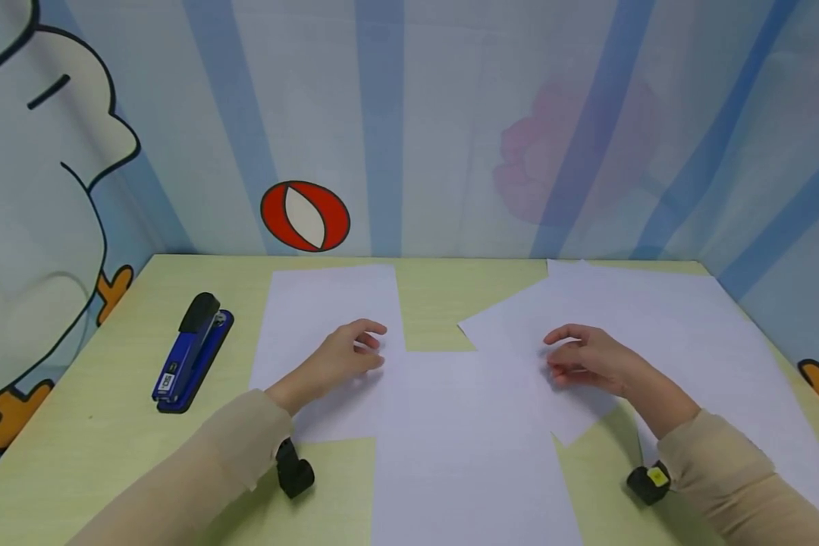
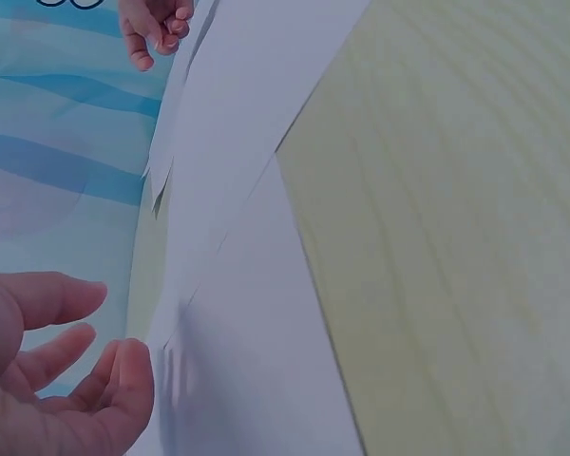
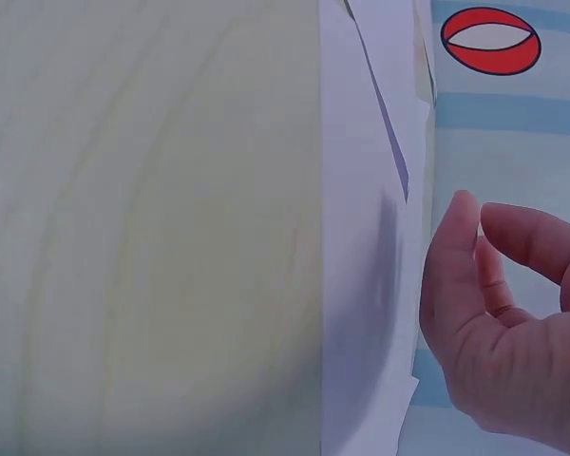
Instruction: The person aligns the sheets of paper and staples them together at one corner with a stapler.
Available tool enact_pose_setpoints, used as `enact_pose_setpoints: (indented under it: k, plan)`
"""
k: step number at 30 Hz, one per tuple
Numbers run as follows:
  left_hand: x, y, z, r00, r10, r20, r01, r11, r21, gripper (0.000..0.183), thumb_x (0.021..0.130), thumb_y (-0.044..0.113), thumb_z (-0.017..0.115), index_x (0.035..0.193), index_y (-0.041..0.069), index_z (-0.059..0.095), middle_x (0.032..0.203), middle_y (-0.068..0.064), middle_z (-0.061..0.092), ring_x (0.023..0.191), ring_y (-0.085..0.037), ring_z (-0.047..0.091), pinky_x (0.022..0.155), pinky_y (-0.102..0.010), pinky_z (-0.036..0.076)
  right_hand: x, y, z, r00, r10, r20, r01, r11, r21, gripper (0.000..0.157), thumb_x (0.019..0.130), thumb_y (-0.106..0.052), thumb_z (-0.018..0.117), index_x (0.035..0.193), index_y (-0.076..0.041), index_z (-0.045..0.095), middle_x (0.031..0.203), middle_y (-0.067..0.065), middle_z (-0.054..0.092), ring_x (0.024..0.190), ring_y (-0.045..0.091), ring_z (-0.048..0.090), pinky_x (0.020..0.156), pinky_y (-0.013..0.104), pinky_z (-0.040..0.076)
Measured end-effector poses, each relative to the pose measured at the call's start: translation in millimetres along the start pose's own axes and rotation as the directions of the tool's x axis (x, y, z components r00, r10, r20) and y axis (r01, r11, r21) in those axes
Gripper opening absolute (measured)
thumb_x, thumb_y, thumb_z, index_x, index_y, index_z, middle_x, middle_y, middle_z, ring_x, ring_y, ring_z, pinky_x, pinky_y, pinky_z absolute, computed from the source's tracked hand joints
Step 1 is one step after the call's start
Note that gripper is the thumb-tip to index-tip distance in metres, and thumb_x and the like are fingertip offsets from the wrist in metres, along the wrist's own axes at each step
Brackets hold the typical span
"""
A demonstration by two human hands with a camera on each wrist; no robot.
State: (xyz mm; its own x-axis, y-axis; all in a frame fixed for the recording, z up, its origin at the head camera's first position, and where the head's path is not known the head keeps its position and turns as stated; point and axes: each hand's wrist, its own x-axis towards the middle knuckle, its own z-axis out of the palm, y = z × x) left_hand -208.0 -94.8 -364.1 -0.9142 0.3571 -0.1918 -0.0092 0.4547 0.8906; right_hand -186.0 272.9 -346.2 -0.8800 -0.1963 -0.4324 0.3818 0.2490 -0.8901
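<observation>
My left hand (image 1: 344, 353) hovers above the left white sheet of paper (image 1: 327, 299), fingers loosely bent and holding nothing. Over the white sheets on the right hangs my right hand (image 1: 590, 360), likewise empty, near a slanted sheet (image 1: 508, 322). A middle sheet (image 1: 464, 478) lies between the two hands and runs to the near edge of the view. In the left wrist view the left hand (image 2: 71, 370) has its fingers slightly curled. Thumb and fingers of the right hand (image 3: 503, 323) come close together in the right wrist view, with no object visible between them.
A blue stapler with a black top (image 1: 192, 353) lies left of the papers. More paper (image 1: 703, 341) spreads over the right side of the pale wooden table (image 1: 61, 462). Behind it hangs a blue striped curtain (image 1: 444, 136) with printed cartoon figures.
</observation>
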Motion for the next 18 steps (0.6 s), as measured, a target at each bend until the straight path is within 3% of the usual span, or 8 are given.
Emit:
enact_pose_setpoints:
  k: [14,18]
  plan:
    - [21.9,19.4,5.1,0.997,-0.017,0.077,0.017,1.000,-0.006,0.042,0.090,0.010,0.060,0.129,0.005,0.048,0.119,-0.015,0.052,0.097,-0.023,0.056,0.084,-0.032,0.049,-0.4,1.4,-36.7,0.994,0.027,-0.107,-0.016,0.995,0.102,0.028,0.090,-0.004,0.058,0.114,-0.003,0.045,0.078,0.002,0.064,0.071,0.011,0.063,0.068,0.026,0.054]
    - [32.5,26.6,9.4,0.995,0.000,0.103,0.002,1.000,-0.027,0.042,0.090,0.010,0.059,0.131,0.003,0.047,0.121,-0.016,0.051,0.098,-0.025,0.057,0.085,-0.033,0.049,-2.2,5.0,-52.0,0.990,0.021,-0.139,0.003,0.986,0.168,0.017,0.089,-0.004,0.058,0.104,-0.009,0.051,0.077,0.000,0.065,0.070,0.011,0.064,0.067,0.026,0.054]
